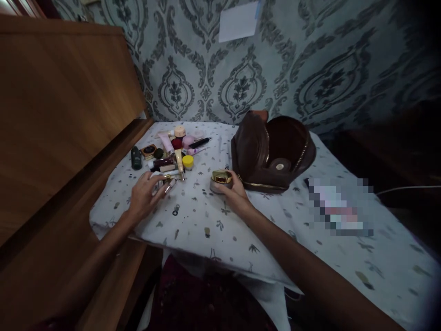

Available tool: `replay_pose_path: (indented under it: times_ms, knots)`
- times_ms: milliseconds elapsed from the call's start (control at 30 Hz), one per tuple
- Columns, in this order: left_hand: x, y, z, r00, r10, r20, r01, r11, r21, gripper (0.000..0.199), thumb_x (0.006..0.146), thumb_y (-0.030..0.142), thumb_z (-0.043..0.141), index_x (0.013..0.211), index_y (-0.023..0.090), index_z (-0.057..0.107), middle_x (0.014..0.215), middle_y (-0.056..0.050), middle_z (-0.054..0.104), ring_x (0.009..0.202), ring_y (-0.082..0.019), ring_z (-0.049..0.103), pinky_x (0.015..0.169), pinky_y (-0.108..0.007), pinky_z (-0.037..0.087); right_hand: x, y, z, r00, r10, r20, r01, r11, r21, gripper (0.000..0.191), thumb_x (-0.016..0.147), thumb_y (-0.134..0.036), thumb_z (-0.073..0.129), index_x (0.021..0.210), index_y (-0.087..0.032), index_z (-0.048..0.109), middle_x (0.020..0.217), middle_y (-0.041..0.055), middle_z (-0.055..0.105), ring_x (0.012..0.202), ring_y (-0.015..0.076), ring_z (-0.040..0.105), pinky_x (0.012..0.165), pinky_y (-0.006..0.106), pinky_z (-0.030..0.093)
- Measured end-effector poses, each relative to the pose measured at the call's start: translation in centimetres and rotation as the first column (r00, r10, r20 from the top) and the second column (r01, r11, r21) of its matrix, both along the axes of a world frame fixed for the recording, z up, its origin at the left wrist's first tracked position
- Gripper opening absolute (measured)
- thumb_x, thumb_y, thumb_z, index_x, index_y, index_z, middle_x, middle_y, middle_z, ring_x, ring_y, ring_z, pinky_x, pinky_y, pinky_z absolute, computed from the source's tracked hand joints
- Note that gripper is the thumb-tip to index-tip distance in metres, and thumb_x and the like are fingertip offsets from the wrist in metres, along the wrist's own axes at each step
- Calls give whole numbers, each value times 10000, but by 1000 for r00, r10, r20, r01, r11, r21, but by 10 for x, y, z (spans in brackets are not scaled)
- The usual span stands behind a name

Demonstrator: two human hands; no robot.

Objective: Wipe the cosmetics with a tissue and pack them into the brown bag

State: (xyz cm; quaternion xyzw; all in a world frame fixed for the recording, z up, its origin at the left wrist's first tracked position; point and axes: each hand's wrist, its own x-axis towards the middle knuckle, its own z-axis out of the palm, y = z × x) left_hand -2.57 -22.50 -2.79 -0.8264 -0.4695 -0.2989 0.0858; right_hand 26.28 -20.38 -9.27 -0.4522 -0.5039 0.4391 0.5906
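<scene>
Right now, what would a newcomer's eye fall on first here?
Probably the large brown bag, gaping open on the patterned cloth right of centre. Next, perhaps, the jumble of cosmetics left of it, with a bright yellow round item near the left hand. Between them, the right hand holds a gold-banded container.

Single head-worn camera, near table, facing forward and down, toward patterned wall.

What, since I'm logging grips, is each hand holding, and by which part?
Right hand: round container, by its side. Left hand: fingers at small items; hold unclear.
</scene>
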Motion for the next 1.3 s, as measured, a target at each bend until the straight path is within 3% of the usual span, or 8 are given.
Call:
replay_pose_path:
  times_ms: [200, 500, 700, 833, 933, 1033, 1133, 1300]
  knots:
    - [-21, 4, -21, 922, 63, -382, -86, 995, -44, 341, 886, 473, 609, 1132, 239, 634, 1152, -122, 597, 1040, -283, 547, 725, -344, 506, 3, -13, 11, 995, 29, 92, -28, 1000, -14, 523, 661, -400, 798, 1112, -256, 577, 1093, 40, 666, 1055, 235, 606, 996, 412, 444]
    - [-53, 34, -17, 921, 108, -375, -118, 993, -4, 271, 966, 308, 428, 1015, 215, 678, 1117, -130, 599, 1010, -270, 561, 733, -362, 527, 6, -21, 16, 994, 88, 64, -84, 994, -71, 536, 663, -414, 793, 1117, -248, 563, 1095, 44, 655, 1057, 242, 601, 998, 409, 437]
    - [-13, 21, -23, 938, -34, -346, 14, 998, -60, 318, 931, 381, 530, 1203, 247, 624, 1216, -137, 571, 1081, -299, 541, 803, -410, 532, 7, -22, 18, 987, 133, 95, -126, 989, -81, 559, 655, -431, 797, 1126, -245, 560, 1094, 56, 661, 1048, 257, 601, 992, 432, 434]
    - [10, 26, -24, 906, 0, -423, -52, 992, -112, 213, 959, 324, 503, 1070, 226, 657, 1121, -124, 592, 1054, -289, 548, 727, -365, 526, 8, -21, 18, 984, 135, 113, -126, 989, -83, 565, 657, -442, 785, 1132, -245, 551, 1108, 60, 652, 1069, 263, 593, 1004, 439, 423]
    - [6, 36, -17, 907, -30, -420, -15, 994, -104, 208, 965, 334, 498, 1040, 213, 649, 1067, -109, 599, 1022, -267, 556, 766, -359, 516, 9, -20, 19, 984, 133, 115, -124, 989, -83, 569, 659, -449, 779, 1138, -247, 546, 1114, 67, 648, 1072, 272, 591, 1007, 452, 418]
    - [-10, 54, -6, 941, 144, -307, -156, 988, -13, 262, 969, 386, 480, 1069, 205, 640, 1070, -112, 598, 1015, -254, 571, 770, -336, 504, 9, -19, 19, 984, 137, 110, -130, 989, -69, 563, 665, -457, 779, 1134, -249, 547, 1113, 69, 655, 1071, 275, 599, 1011, 453, 420]
    - [-27, 78, 6, 885, 406, -229, -425, 904, -39, 302, 963, 406, 467, 1062, 189, 651, 1052, -122, 604, 1015, -276, 592, 732, -334, 497, 9, -19, 19, 984, 143, 109, -137, 989, -58, 551, 672, -463, 779, 1128, -248, 555, 1101, 71, 664, 1067, 280, 607, 1003, 449, 432]
    - [-38, 92, 9, 838, 497, -228, -527, 844, -100, 324, 946, 407, 484, 1063, 171, 672, 1035, -132, 613, 1005, -301, 605, 766, -363, 500, 10, -17, 15, 984, 146, 103, -142, 989, -51, 550, 683, -464, 778, 1141, -261, 549, 1107, 68, 667, 1076, 283, 611, 1009, 458, 438]
